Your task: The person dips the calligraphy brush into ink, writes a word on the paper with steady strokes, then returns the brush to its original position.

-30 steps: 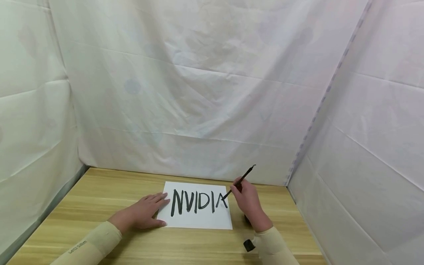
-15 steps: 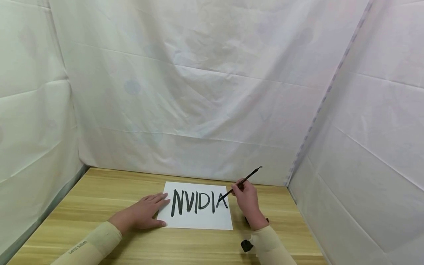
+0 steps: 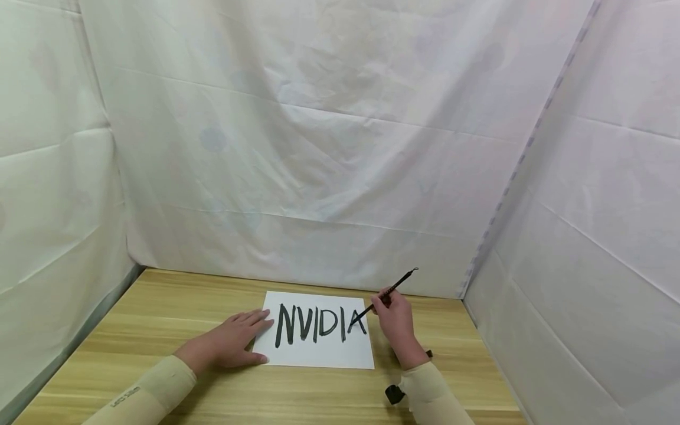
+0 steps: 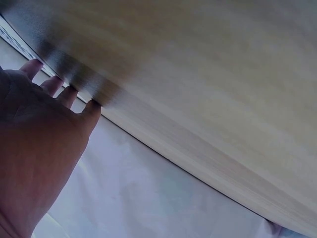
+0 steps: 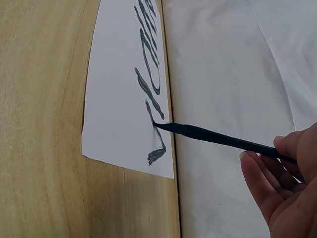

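Observation:
A white sheet of paper [image 3: 319,356] lies on the wooden table, bearing the brushed black letters "NVIDIA". My left hand [image 3: 231,340] rests flat at the sheet's left edge, fingers spread, fingertips on the paper; in the left wrist view that hand [image 4: 47,119] shows its extended fingers against the tabletop. My right hand [image 3: 395,319] pinches a dark ink brush [image 3: 395,287] between thumb and fingers, the handle slanting up to the right. Seen from the right wrist, the tip of the brush [image 5: 198,133] touches the last letter, near its left stroke.
The wooden table [image 3: 122,336] extends around the paper. White cloth [image 3: 319,147] hangs behind it and at both sides. A small black object [image 3: 394,394] sits by the right wrist, and another dark thing is partly hidden behind that forearm.
My right hand has shifted slightly, and the brush tip has moved left and a little down across the last letter. The handle leans further right than before. The left hand stays in place.

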The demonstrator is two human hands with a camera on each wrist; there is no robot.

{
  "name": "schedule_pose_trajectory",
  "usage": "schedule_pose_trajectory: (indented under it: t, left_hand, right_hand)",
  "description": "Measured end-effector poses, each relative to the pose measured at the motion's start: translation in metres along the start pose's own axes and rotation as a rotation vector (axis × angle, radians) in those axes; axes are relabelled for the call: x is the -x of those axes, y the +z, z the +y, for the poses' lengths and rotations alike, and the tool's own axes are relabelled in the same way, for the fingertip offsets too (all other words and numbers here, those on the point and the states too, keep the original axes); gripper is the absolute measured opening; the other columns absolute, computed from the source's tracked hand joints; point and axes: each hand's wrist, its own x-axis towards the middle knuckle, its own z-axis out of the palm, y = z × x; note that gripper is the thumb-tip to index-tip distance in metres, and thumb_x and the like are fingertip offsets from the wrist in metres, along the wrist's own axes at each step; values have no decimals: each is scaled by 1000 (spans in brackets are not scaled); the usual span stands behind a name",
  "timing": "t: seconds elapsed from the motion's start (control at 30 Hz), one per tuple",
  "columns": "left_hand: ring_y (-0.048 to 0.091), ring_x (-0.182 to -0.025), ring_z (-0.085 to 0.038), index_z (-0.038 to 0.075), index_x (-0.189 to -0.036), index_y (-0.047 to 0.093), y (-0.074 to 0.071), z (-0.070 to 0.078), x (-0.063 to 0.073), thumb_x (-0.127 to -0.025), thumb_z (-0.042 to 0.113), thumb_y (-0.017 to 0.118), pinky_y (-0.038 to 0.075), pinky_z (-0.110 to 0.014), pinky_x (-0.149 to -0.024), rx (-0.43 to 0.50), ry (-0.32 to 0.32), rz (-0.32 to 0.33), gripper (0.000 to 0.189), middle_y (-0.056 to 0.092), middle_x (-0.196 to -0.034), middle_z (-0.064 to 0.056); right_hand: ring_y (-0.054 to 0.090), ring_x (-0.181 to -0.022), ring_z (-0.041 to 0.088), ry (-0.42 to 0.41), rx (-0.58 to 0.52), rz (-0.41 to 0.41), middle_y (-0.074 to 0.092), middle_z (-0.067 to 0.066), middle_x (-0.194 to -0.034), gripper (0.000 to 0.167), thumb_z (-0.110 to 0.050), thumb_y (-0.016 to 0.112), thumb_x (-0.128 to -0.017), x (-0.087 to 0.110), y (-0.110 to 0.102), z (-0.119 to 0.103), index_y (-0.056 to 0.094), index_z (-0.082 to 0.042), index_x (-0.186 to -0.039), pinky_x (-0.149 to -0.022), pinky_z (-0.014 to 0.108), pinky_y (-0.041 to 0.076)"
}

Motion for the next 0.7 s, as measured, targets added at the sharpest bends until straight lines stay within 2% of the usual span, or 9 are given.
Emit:
schedule_pose_trajectory:
  t: [0.23, 0.4, 0.7]
  left_hand:
    - [35, -160, -51, 4, -168, 44, 0, -1, 1, -101, 72, 67, 31, -73, -125, 5, 0, 0, 98, 36, -175, -23]
    - [35, -160, -49, 4, -167, 45, 2, -3, 0, -100, 73, 66, 32, -72, -125, -5, -7, 2, 99, 37, -175, -22]
    - [36, -160, -49, 4, -167, 46, 3, -4, 0, -100, 73, 66, 32, -72, -125, -4, -14, 0, 99, 37, -175, -22]
  right_hand:
    - [74, -84, 17, -37, 75, -18, 76, 5, -92, 8, -17, 76, -108, 1, 0, 2, 72, -12, -104, -70, 31, 60]
    - [67, -77, 15, -83, 149, -36, 74, 2, -87, 8, -17, 77, -107, 1, 1, 0, 72, -12, -103, -66, 32, 56]
    - [61, -72, 14, -159, 212, -54, 69, -1, -86, 7, -18, 75, -108, 3, 1, -4, 72, -13, -104, -63, 32, 52]
